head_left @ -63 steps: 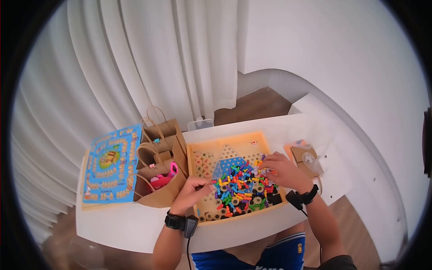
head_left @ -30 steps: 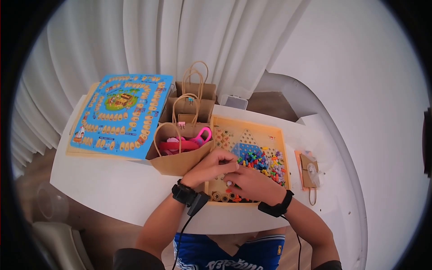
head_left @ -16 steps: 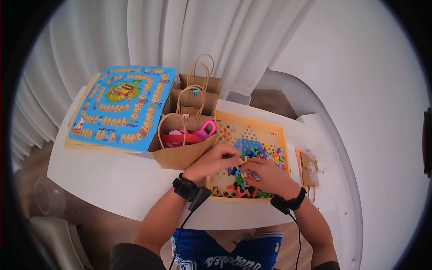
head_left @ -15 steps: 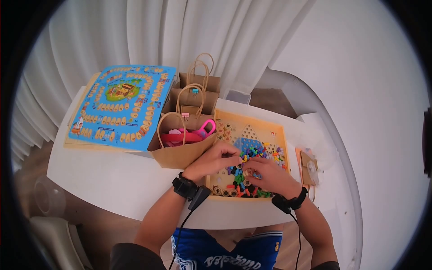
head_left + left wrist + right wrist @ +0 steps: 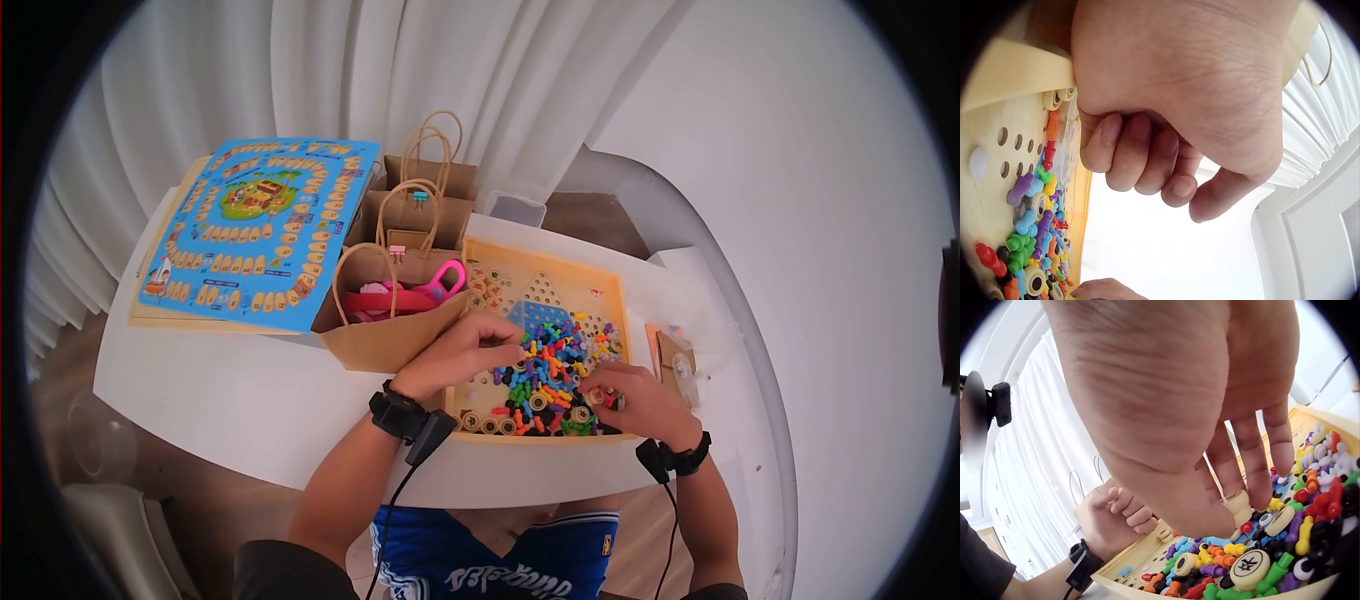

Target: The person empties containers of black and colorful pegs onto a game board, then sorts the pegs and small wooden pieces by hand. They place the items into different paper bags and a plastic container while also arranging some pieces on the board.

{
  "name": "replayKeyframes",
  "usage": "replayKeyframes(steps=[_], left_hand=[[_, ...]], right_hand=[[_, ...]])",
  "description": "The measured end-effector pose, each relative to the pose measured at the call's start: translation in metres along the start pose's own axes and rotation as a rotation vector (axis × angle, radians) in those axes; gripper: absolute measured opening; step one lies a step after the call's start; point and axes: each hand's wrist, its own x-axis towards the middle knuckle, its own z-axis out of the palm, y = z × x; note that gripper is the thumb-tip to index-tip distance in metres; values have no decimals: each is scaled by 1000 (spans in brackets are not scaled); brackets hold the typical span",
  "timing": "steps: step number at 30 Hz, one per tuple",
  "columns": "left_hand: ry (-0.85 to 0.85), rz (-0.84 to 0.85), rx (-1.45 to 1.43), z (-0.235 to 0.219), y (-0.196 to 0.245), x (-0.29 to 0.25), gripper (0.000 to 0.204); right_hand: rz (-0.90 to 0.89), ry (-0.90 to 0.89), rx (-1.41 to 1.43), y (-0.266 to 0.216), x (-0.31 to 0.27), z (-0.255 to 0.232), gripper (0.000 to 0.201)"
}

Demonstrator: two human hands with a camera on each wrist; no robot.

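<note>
In the head view a shallow wooden tray (image 5: 623, 315) holds a heap of multicoloured plastic pegs (image 5: 545, 372) mixed with round Chinese chess discs (image 5: 1249, 569). My right hand (image 5: 645, 402) is low over the heap's right side. Its thumb and finger pinch a cream chess disc (image 5: 1237, 503), seen edge-on in the right wrist view. My left hand (image 5: 465, 352) hovers over the tray's left side with fingers curled inward. No object shows in it, though its palm is partly hidden. Several discs (image 5: 490, 425) line the tray's front left corner.
Brown paper bags (image 5: 395, 342), one containing pink things (image 5: 410, 299), stand left of the tray. Beyond them lies a blue game board (image 5: 255, 235). A small paper bag (image 5: 678, 362) lies to the right. Triangular hole-patterned boards (image 5: 542, 288) lie in the tray.
My right hand went left to meet the left hand about a second ago, then moved back right and now pinches a disc. The left hand stays nearly still lately; the head view has shifted.
</note>
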Motion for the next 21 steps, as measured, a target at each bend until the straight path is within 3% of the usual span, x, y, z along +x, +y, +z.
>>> replayKeyframes(steps=[6,9,18,21], left_hand=[[9,-4,-7,1,2,0,37],[17,-25,-14,2,4,0,35],[1,-31,-28,1,5,0,34],[0,-26,-26,1,1,0,34]], right_hand=[[-130,-24,-121,5,-6,7,25],[-130,81,-87,10,-8,11,20],[98,91,62,34,-12,14,17],[-15,120,-84,24,-13,10,21]])
